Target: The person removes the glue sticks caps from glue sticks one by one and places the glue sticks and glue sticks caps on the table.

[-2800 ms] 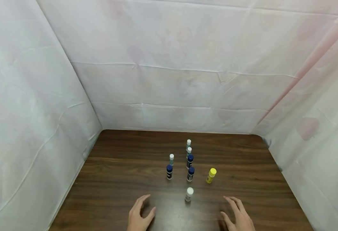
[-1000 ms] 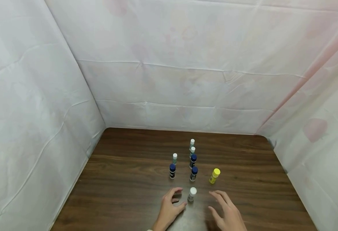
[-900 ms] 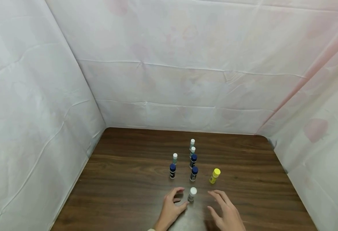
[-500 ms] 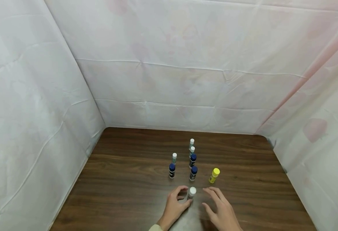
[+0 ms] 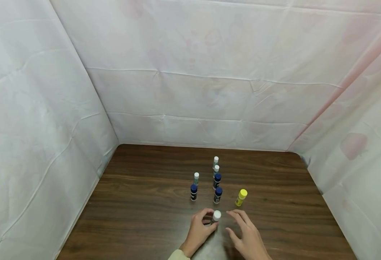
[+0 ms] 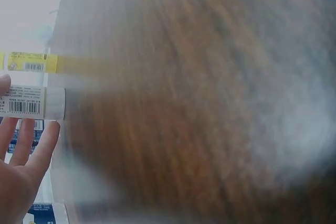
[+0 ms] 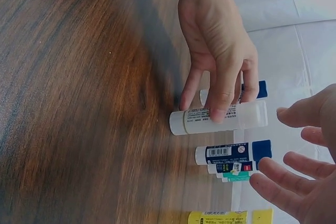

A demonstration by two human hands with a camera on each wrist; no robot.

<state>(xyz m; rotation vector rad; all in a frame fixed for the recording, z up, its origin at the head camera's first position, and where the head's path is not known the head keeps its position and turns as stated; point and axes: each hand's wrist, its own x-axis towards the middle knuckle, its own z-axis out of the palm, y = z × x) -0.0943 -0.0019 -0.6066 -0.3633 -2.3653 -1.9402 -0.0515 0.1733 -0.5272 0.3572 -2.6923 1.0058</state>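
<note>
Upright on the table stands a white glue stick [image 5: 216, 215]. My left hand [image 5: 199, 227] holds it from the left, thumb on the near side and fingers on the far side. In the right wrist view the thumb of the left hand [image 7: 220, 51] lies on the labelled body of the white glue stick [image 7: 210, 121]. My right hand [image 5: 248, 234] is to the right of it, apart from it, fingers spread and holding nothing. Behind stand a yellow glue stick [image 5: 241, 197] and blue-capped glue sticks, among them one straight behind [image 5: 217, 195] and one farther left [image 5: 194, 192].
Another blue-capped glue stick [image 5: 217, 181] stands farther back, with small white-capped green sticks [image 5: 216, 169] behind it. One more small white-capped stick [image 5: 196, 178] is at the left. Pale cloth [image 5: 190, 94] hangs around the wooden table [image 5: 131, 216] at the back and sides.
My left hand has moved right to the white glue stick and closed its thumb and fingers on it. The right hand has shifted left towards it. The other glue sticks stay put.
</note>
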